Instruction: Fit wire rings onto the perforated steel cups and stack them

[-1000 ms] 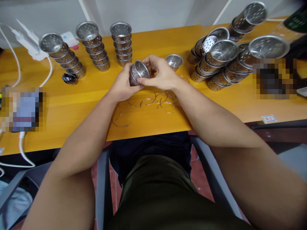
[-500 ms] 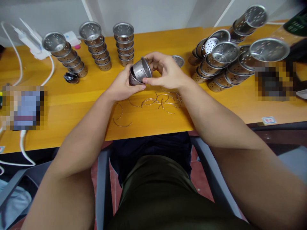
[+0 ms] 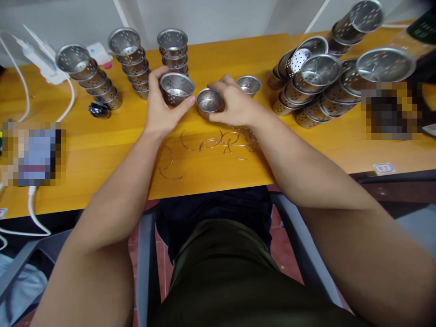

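Orange wooden desk point(image 3: 102, 150), white wall behind.
Item 1: perforated steel cup point(image 3: 176, 89), upright, rim up, mid-desk; left hand point(image 3: 159, 109) curled round its side.
Item 2: smaller perforated cup point(image 3: 209, 100), just beside first; right hand point(image 3: 235, 105) fingertips closed on it.
Also: third loose cup point(image 3: 249, 84) behind right hand.
Wire rings point(image 3: 223, 143) scattered nearer desk edge.
Stacked cups point(image 3: 131, 61) rear left.
Tumbled heap point(image 3: 315, 84) of cups, right.

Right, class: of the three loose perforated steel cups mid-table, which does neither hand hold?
The small perforated steel cup farthest right. The left hand grips the larger cup; the right hand holds the middle cup.
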`<state>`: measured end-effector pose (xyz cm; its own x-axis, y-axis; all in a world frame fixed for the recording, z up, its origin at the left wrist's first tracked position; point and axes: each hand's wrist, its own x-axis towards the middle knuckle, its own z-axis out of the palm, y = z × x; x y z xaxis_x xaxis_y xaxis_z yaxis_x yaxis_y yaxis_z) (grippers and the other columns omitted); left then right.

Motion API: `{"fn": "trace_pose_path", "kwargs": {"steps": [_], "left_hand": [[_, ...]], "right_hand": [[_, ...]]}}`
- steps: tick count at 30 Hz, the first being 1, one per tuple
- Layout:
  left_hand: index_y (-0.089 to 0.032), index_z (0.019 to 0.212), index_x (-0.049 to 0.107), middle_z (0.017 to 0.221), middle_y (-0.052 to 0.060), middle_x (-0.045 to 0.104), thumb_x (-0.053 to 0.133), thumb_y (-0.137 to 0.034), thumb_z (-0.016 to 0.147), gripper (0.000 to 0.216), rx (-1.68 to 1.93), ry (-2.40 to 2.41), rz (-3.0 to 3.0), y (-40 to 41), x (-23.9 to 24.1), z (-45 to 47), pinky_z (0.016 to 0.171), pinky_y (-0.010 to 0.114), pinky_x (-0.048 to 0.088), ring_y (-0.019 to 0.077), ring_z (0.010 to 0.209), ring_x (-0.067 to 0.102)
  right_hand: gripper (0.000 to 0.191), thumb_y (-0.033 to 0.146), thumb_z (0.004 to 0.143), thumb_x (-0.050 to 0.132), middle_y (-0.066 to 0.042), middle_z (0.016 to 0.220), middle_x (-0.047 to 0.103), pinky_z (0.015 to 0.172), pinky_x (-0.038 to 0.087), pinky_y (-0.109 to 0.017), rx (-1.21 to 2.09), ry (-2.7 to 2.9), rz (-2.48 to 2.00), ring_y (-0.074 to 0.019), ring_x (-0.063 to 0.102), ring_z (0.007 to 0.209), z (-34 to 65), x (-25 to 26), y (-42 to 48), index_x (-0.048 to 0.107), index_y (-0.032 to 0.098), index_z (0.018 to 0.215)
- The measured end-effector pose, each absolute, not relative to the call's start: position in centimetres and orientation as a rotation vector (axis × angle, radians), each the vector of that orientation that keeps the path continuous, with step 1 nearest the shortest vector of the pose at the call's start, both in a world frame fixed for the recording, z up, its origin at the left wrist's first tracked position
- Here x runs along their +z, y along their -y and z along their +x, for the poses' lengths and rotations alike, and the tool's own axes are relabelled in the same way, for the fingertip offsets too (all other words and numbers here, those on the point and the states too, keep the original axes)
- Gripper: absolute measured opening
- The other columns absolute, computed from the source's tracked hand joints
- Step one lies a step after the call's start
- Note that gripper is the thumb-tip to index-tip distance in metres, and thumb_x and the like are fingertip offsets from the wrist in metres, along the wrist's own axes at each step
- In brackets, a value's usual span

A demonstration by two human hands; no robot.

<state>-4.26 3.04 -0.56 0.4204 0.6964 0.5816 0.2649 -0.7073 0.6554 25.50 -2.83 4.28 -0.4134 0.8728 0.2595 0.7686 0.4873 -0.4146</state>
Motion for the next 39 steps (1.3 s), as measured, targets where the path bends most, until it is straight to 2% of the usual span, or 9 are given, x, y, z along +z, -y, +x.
{"fn": "trace_pose_path", "kwargs": {"steps": [3,7,11,14,17,25,31,36,39], "left_hand": [[-0.049,0.170,0.044,0.169,0.001,0.067,0.088,-0.099,0.093,0.101,1.416,-0.855,2.121,-4.3,-2.2,-3.8,0.131,0.065,0.059,0.0340,0.156,0.063],[-0.042,0.165,0.040,0.169,0.004,0.061,0.078,-0.115,0.088,0.113,1.496,-0.691,2.151,-5.1,-3.4,-3.4,0.130,0.061,0.055,0.0317,0.151,0.062],[-0.041,0.175,0.026,0.172,0.004,0.062,0.080,-0.097,0.103,0.107,1.328,-0.738,2.196,-5.0,-2.8,-3.8,0.136,0.061,0.044,0.0326,0.168,0.046],[-0.051,0.171,0.040,0.164,0.000,0.069,0.091,-0.088,0.096,0.098,1.390,-0.792,2.127,-5.2,-2.8,-4.0,0.133,0.064,0.048,0.0358,0.167,0.051],[-0.051,0.158,0.056,0.161,0.000,0.071,0.100,-0.087,0.082,0.095,1.620,-0.788,2.055,-5.3,-3.2,-3.7,0.129,0.067,0.056,0.0370,0.150,0.065],[-0.055,0.157,0.057,0.160,0.003,0.076,0.104,-0.065,0.087,0.084,1.487,-0.818,2.061,-3.2,-1.4,-3.0,0.130,0.072,0.062,0.0403,0.157,0.069],[-0.050,0.157,0.059,0.166,0.000,0.073,0.107,-0.078,0.083,0.093,1.497,-0.827,2.029,-4.2,-2.4,-3.4,0.133,0.071,0.060,0.0388,0.155,0.066],[-0.050,0.175,0.039,0.173,-0.002,0.067,0.092,-0.081,0.099,0.098,1.365,-0.868,2.150,-3.9,-2.3,-3.8,0.146,0.065,0.046,0.0322,0.175,0.049],[-0.053,0.173,0.044,0.171,0.001,0.068,0.092,-0.080,0.093,0.096,1.385,-0.933,2.111,-3.0,-1.3,-3.5,0.142,0.071,0.051,0.0386,0.169,0.057]], "right_hand": [[0.043,0.042,0.104,0.085,-0.022,0.142,0.071,0.124,0.060,-0.056,0.310,2.347,-1.418,-0.0425,0.071,0.134,24.9,3.8,3.1,0.077,0.020,0.139],[0.061,0.044,0.105,0.087,-0.024,0.152,0.072,0.124,0.060,-0.058,0.289,2.329,-1.389,-0.0460,0.069,0.142,24.9,5.4,4.2,0.071,0.019,0.159],[0.042,0.038,0.106,0.084,-0.018,0.139,0.081,0.107,0.061,-0.053,0.298,2.384,-1.340,-0.0418,0.076,0.122,25.3,9.1,6.4,0.080,0.024,0.145],[0.023,0.027,0.104,0.084,-0.011,0.118,0.086,0.094,0.057,-0.045,0.432,2.556,-1.260,-0.0324,0.078,0.103,25.0,10.6,7.6,0.086,0.022,0.126],[0.020,0.013,0.100,0.080,-0.007,0.106,0.087,0.087,0.052,-0.040,0.536,2.785,-1.247,-0.0250,0.077,0.093,24.1,10.3,7.9,0.090,0.020,0.115],[0.012,0.012,0.102,0.084,-0.007,0.089,0.082,0.073,0.040,-0.037,0.358,3.008,-1.516,-0.0223,0.072,0.080,21.4,10.2,9.2,0.091,0.019,0.095],[0.015,0.021,0.105,0.083,-0.016,0.113,0.089,0.071,0.039,-0.038,0.220,3.075,-1.493,-0.0275,0.077,0.092,20.2,10.1,9.8,0.091,0.014,0.115],[0.005,0.016,0.097,0.081,-0.005,0.090,0.077,0.073,0.041,-0.036,0.458,2.884,-1.243,-0.0205,0.062,0.080,22.0,9.0,7.8,0.077,0.020,0.097],[0.012,0.019,0.095,0.083,-0.001,0.089,0.073,0.078,0.048,-0.034,0.693,2.629,-1.085,-0.0197,0.064,0.083,23.4,8.5,6.9,0.075,0.023,0.102]]}}
